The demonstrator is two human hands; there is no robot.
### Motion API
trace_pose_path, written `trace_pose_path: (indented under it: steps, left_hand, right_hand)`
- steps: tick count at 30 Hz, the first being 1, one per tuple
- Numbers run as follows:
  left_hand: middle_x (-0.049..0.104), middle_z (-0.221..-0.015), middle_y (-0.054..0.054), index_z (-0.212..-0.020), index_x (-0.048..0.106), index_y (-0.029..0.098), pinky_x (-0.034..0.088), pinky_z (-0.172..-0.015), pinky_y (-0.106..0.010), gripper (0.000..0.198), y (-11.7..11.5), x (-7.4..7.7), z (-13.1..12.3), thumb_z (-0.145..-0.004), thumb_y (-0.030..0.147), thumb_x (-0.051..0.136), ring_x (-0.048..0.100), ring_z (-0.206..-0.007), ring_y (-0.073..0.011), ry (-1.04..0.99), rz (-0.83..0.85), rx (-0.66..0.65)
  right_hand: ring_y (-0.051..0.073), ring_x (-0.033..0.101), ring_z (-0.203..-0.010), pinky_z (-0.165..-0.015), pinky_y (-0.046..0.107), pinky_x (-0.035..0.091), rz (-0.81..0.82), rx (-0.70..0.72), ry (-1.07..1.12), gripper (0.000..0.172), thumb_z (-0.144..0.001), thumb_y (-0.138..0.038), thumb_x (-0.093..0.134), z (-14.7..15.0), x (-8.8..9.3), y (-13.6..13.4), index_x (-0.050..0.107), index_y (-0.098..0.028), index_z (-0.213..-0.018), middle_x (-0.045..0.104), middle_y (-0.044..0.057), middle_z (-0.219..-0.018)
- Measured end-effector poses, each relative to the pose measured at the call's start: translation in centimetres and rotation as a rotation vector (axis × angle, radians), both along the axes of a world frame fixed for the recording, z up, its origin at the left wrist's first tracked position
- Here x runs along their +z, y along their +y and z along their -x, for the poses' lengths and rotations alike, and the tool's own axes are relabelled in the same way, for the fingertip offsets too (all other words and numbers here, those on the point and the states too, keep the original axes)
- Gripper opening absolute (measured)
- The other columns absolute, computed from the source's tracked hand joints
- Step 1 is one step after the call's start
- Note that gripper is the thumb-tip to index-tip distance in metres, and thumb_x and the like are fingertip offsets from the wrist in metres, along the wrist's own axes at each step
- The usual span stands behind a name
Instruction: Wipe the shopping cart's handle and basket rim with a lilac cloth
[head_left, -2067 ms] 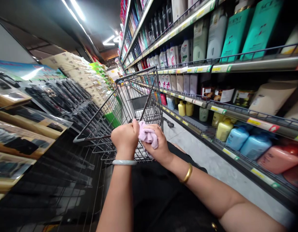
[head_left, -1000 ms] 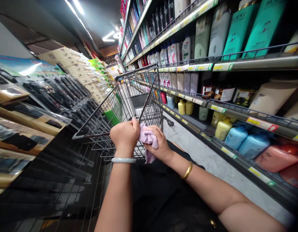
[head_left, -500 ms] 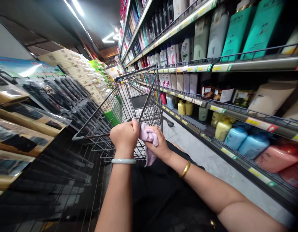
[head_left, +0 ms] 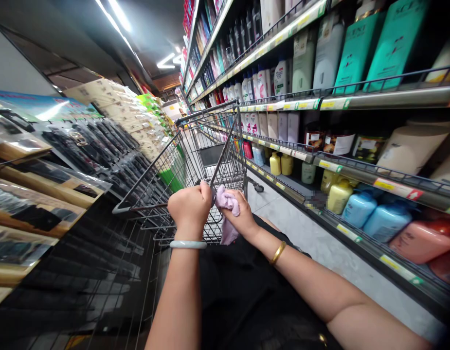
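Observation:
My left hand point(head_left: 189, 206), with a pale bangle at its wrist, is closed in a fist around the dark metal bar of a wire shopping cart point(head_left: 213, 155). Just beside it, my right hand point(head_left: 243, 214) is wrapped round a crumpled lilac cloth point(head_left: 229, 232). A loose end of that cloth hangs below the fingers. The cloth lies close against the cart's bar; whether it touches the bar at this moment I cannot tell. A gold bangle circles my right wrist. Inside the cart, the wire basket shows through to the floor.
Shelves of bottles line the right side, with large pump bottles point(head_left: 387, 218) low down and green ones point(head_left: 359, 53) higher up. Packaged dark goods hang on a display rack point(head_left: 100, 146) at left. Grey tiled floor point(head_left: 283, 214) runs between cart and shelves.
My right hand and the cloth have shifted slightly to the right, a little away from my left fist. My left hand keeps its grip on the cart. The view has moved a touch.

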State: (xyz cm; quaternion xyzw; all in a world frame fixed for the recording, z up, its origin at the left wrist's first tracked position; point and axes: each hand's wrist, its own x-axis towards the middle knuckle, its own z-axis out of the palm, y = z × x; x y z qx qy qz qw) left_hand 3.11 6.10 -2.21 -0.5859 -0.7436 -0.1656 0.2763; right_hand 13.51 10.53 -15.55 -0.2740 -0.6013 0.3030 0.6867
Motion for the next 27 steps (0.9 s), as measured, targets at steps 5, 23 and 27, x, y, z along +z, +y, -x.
trace_pose_path:
  steps: [5, 23, 27]
  left_hand:
    - [0.073, -0.075, -0.014, -0.081, 0.082, 0.018, 0.015, -0.059, -0.032, 0.067, -0.1, 0.0, -0.1, -0.100, 0.043, 0.023, 0.063, -0.070, -0.0231, 0.000, 0.013, -0.005]
    - [0.073, -0.075, -0.013, -0.079, 0.081, 0.017, 0.014, -0.059, -0.033, 0.065, -0.1, 0.0, 0.0, -0.100, 0.042, 0.025, 0.061, -0.069, -0.0220, -0.003, 0.001, -0.005]
    - [0.073, -0.075, -0.013, -0.080, 0.081, 0.018, 0.015, -0.059, -0.033, 0.065, 0.0, -0.1, 0.0, -0.100, 0.042, 0.025, 0.062, -0.070, -0.0222, -0.015, -0.008, -0.007]
  right_hand:
    - [0.023, 0.065, -0.108, -0.099, 0.040, 0.052, 0.177, 0.047, 0.011, 0.041, -0.078, -0.029, 0.072, -0.4, -1.3, 0.5, 0.062, -0.024, -0.118, 0.068, 0.006, -0.116]
    - [0.021, 0.066, -0.104, -0.095, 0.036, 0.054, 0.171, 0.156, 0.129, 0.044, -0.076, -0.029, 0.073, -0.8, 2.5, -1.6, 0.059, -0.025, -0.118, 0.068, 0.004, -0.113]
    - [0.022, 0.063, -0.114, -0.103, 0.037, 0.050, -0.073, 0.083, 0.056, 0.044, -0.077, -0.027, 0.076, -0.7, 4.0, -2.1, 0.059, -0.028, -0.119, 0.066, 0.004, -0.118]
